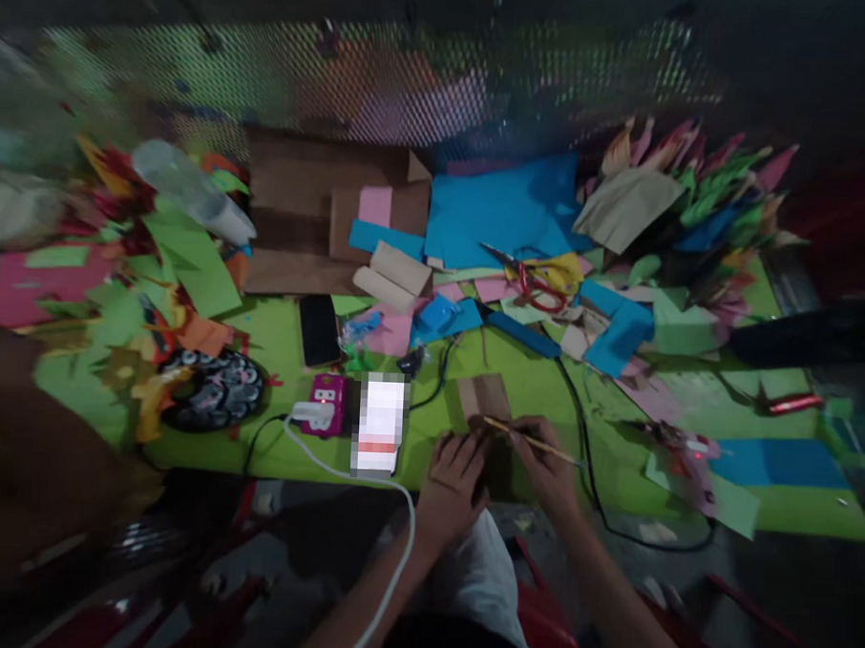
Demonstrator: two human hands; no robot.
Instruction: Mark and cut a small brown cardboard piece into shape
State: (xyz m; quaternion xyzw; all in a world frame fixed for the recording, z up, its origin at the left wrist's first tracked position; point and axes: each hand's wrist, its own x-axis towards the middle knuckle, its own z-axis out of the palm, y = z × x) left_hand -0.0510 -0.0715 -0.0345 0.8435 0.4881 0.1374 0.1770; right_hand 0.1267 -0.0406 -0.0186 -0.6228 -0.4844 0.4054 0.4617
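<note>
A small piece of brown paper lies at the green table's front edge, partly under my fingers. My left hand is closed over its lower left part, fingers bent and thumb hidden. In my right hand is a thin wooden stick, pencil-like and slanting across the paper, its left end close to my left fingertips. What lies beneath my fingers is dark and hard to make out.
Left of my hands are a lit phone, a pink power socket and a white cable. A glue gun with a black cord lies right. Scissors, blue paper and brown sheets cover the back. Another person's arm is left.
</note>
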